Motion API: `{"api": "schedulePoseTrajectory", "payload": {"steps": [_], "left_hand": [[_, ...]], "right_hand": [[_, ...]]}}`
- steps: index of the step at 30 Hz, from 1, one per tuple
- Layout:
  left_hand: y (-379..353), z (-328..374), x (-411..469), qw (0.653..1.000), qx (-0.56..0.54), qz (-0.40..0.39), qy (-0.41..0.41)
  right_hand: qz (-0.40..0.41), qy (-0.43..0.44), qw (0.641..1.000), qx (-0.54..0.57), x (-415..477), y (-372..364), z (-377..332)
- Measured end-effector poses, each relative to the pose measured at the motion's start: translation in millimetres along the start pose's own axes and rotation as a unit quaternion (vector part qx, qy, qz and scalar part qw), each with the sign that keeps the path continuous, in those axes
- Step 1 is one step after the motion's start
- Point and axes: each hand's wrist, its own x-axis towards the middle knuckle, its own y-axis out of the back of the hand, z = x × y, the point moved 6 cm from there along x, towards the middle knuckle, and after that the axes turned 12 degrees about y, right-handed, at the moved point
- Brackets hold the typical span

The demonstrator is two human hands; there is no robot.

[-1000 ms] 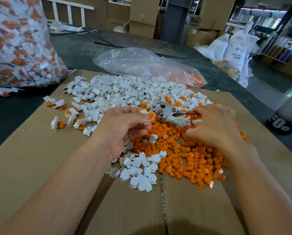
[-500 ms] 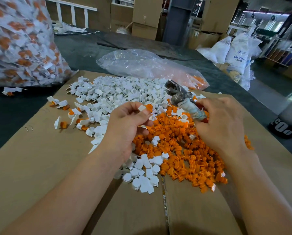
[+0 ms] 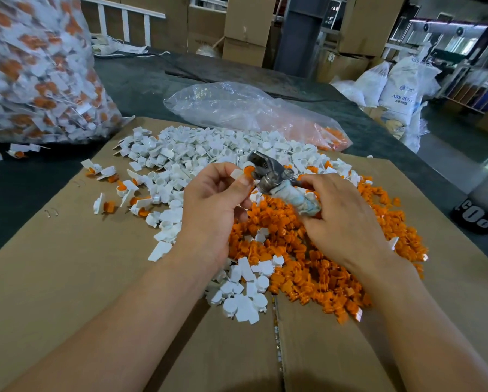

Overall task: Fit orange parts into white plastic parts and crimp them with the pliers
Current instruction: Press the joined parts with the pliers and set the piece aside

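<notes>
Above the cardboard (image 3: 67,278), the left hand (image 3: 214,199) pinches a white part (image 3: 236,174) between thumb and fingertips, its orange insert (image 3: 248,168) turned toward the pliers (image 3: 271,172). The right hand (image 3: 341,219) curls round the wrapped handles. The jaws are at the insert; whether they have bitten can't be told. It's held clear of the heaps, likely for the crimp. Loose orange parts (image 3: 307,267) lie below the hands, white parts (image 3: 197,148) beyond.

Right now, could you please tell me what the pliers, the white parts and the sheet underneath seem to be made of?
Pliers: grey metal head, dull worn sheen; handle wrapped in what looks like grimy cloth or tape. White parts: probably moulded plastic, smooth, identical shapes. Sheet: brown cardboard, matte, with flap seam and staples.
</notes>
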Motion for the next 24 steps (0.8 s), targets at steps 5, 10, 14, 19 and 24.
{"api": "schedulePoseTrajectory", "payload": {"steps": [5,10,14,19,24], "left_hand": [[-1.8,0.0,-1.2,1.0,0.008,-0.008,-0.008],[-1.5,1.3,-2.0,1.0,0.009,-0.009,-0.017],[-0.7,1.7,-2.0,1.0,0.011,-0.001,-0.023],[1.1,1.6,-3.4,0.999,0.013,0.017,-0.031],[1.9,0.6,-3.2,0.999,0.015,0.032,-0.03]], "right_hand": [[-0.004,0.017,1.0,-0.022,-1.1,0.9,-1.2],[-0.009,0.025,0.999,-0.028,0.1,6.0,-5.7],[-0.027,0.02,0.999,0.018,-1.9,1.9,-6.8],[-0.036,0.009,0.997,0.065,-1.2,-2.6,-8.0],[-0.037,0.004,0.997,0.073,0.0,-5.6,-9.9]]}}
